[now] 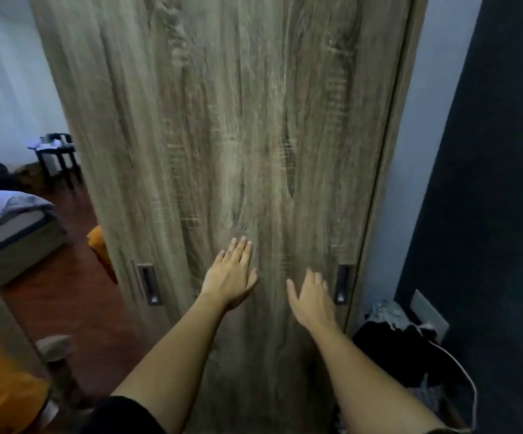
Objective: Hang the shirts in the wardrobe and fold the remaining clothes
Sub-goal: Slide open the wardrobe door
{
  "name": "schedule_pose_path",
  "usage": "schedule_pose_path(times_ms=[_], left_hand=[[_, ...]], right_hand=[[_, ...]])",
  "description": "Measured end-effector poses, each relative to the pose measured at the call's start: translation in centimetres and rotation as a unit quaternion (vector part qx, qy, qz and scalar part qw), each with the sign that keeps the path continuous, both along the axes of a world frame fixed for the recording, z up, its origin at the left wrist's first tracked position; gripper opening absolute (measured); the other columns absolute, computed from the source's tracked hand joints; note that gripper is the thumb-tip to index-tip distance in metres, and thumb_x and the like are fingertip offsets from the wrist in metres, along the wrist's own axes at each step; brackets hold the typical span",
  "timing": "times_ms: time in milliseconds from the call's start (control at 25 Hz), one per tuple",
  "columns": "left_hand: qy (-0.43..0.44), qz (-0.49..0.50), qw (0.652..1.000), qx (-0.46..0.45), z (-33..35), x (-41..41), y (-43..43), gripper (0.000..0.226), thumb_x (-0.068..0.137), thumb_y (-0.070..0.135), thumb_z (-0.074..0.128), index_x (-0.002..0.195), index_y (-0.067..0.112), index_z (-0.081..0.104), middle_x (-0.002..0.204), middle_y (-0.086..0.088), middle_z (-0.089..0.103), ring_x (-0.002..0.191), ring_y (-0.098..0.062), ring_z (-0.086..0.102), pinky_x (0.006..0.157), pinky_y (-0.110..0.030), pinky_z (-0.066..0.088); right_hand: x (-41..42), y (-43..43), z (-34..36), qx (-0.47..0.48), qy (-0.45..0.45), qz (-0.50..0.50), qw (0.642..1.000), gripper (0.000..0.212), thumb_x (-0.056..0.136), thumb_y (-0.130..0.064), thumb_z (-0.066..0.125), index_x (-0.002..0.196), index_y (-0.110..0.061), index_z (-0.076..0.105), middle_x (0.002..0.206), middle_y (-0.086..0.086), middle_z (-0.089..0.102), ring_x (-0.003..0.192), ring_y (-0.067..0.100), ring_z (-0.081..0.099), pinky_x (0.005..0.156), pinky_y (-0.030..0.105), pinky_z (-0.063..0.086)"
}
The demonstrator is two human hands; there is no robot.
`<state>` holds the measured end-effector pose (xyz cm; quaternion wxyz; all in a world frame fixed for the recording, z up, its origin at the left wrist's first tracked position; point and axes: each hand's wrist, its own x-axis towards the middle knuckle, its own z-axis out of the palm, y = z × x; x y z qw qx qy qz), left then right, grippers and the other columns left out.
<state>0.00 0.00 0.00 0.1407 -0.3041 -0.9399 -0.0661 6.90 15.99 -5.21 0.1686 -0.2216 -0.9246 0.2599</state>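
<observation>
Two hands reach the wardrobe door [222, 120] near 6 o'clock: left hand [232, 274] flat, fingers straight and together on the panel; right hand [312, 299] loosely spread beside the recessed handle [343, 283] by the door's right edge, contact unclear. Wooden floor [66, 292] lies open at 8 o'clock, bed [10, 220] at 9. Dark clothes pile [401, 346] and white cable [460, 364] crowd 4 o'clock

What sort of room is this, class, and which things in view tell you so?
Most likely a bedroom: a bed at the left, a tall wooden wardrobe door straight ahead, and a heap of clothes on the floor at the right.
</observation>
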Motion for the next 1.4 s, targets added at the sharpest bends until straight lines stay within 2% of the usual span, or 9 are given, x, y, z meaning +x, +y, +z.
schedule_pose_path(times_ms=[200, 360, 440, 600, 720, 920, 1040, 1200, 1400], left_hand=[[0.069, -0.074, 0.995, -0.015, -1.3, -1.9, 7.4, 0.065, 0.095, 0.044, 0.015, 0.15, 0.011, 0.004, 0.159, -0.006, 0.0, 0.146, -0.019, -0.005, 0.117, -0.034, 0.002], [0.207, -0.1, 0.973, 0.021, -2.1, -4.2, 12.2, 0.062, 0.09, 0.04, 0.03, 0.141, 0.006, 0.038, 0.149, -0.012, 0.037, 0.138, -0.025, 0.033, 0.108, -0.042, 0.034], [0.253, -0.098, 0.962, 0.025, -2.6, -5.4, 13.6, 0.062, 0.088, 0.041, 0.033, 0.139, 0.007, 0.042, 0.146, -0.01, 0.041, 0.136, -0.025, 0.038, 0.107, -0.041, 0.035], [0.307, -0.085, 0.947, 0.037, -3.5, -8.1, 15.6, 0.064, 0.09, 0.042, 0.034, 0.145, 0.012, 0.026, 0.152, -0.005, 0.027, 0.145, -0.018, 0.01, 0.114, -0.038, 0.013], [0.315, -0.071, 0.946, 0.042, -4.5, -9.9, 16.3, 0.066, 0.09, 0.045, 0.034, 0.146, 0.013, 0.021, 0.153, -0.002, 0.016, 0.145, -0.014, -0.014, 0.113, -0.039, 0.012], [0.35, -0.074, 0.933, 0.046, -5.8, -11.1, 16.8, 0.07, 0.093, 0.042, 0.038, 0.149, 0.013, 0.009, 0.158, -0.002, 0.002, 0.145, -0.018, -0.015, 0.114, -0.041, 0.01], [0.366, -0.072, 0.926, 0.047, -6.0, -11.4, 16.4, 0.07, 0.094, 0.041, 0.038, 0.15, 0.013, 0.007, 0.158, -0.004, 0.007, 0.145, -0.019, -0.014, 0.114, -0.04, 0.008], [0.375, -0.065, 0.923, 0.051, -6.3, -12.1, 14.5, 0.075, 0.095, 0.042, 0.036, 0.149, 0.011, -0.004, 0.157, -0.007, -0.02, 0.145, -0.019, -0.016, 0.114, -0.04, 0.006], [0.386, -0.06, 0.919, 0.05, -6.4, -13.9, 10.5, 0.073, 0.094, 0.042, 0.039, 0.15, 0.011, 0.002, 0.156, -0.006, 0.012, 0.145, -0.019, -0.013, 0.114, -0.04, 0.009]], right_hand=[[-1.7, 5.4, -3.3, -0.046, -0.038, -0.079, 0.995, 0.062, 0.097, -0.042, 0.037, 0.142, -0.001, 0.026, 0.14, 0.018, 0.037, 0.128, 0.032, 0.037, 0.101, 0.036, 0.036], [-4.0, 8.9, -5.0, -0.071, -0.054, -0.103, 0.991, 0.066, 0.096, -0.039, 0.042, 0.143, 0.002, 0.021, 0.141, 0.02, 0.035, 0.127, 0.032, 0.039, 0.099, 0.036, 0.039], [-4.9, 9.8, -5.6, -0.066, -0.067, -0.102, 0.99, 0.068, 0.095, -0.039, 0.043, 0.144, 0.003, 0.018, 0.143, 0.02, 0.033, 0.128, 0.032, 0.039, 0.1, 0.036, 0.038], [-7.0, 11.1, -6.3, -0.064, -0.072, -0.113, 0.989, 0.071, 0.094, -0.041, 0.044, 0.144, 0.002, 0.016, 0.141, 0.019, 0.034, 0.125, 0.031, 0.042, 0.096, 0.037, 0.042], [-8.0, 11.4, -6.5, -0.08, -0.069, -0.133, 0.985, 0.065, 0.093, -0.042, 0.048, 0.137, 0.0, 0.026, 0.134, 0.018, 0.043, 0.119, 0.031, 0.05, 0.088, 0.036, 0.046], [-8.9, 11.7, -6.8, -0.044, -0.096, -0.145, 0.984, 0.057, 0.092, -0.045, 0.05, 0.126, -0.004, 0.032, 0.123, 0.015, 0.048, 0.102, 0.028, 0.061, 0.072, 0.033, 0.05], [-9.0, 11.3, -6.8, -0.016, -0.096, -0.156, 0.983, 0.056, 0.091, -0.046, 0.05, 0.124, -0.003, 0.033, 0.12, 0.015, 0.049, 0.096, 0.026, 0.064, 0.067, 0.031, 0.05], [-9.3, 9.4, -7.0, 0.019, -0.088, -0.149, 0.985, 0.054, 0.091, -0.048, 0.049, 0.12, -0.004, 0.036, 0.117, 0.013, 0.051, 0.093, 0.024, 0.065, 0.062, 0.028, 0.049], [-10.9, 5.3, -7.1, 0.013, -0.071, -0.144, 0.987, 0.053, 0.089, -0.048, 0.052, 0.118, -0.006, 0.037, 0.118, 0.013, 0.051, 0.096, 0.025, 0.064, 0.066, 0.03, 0.052]])
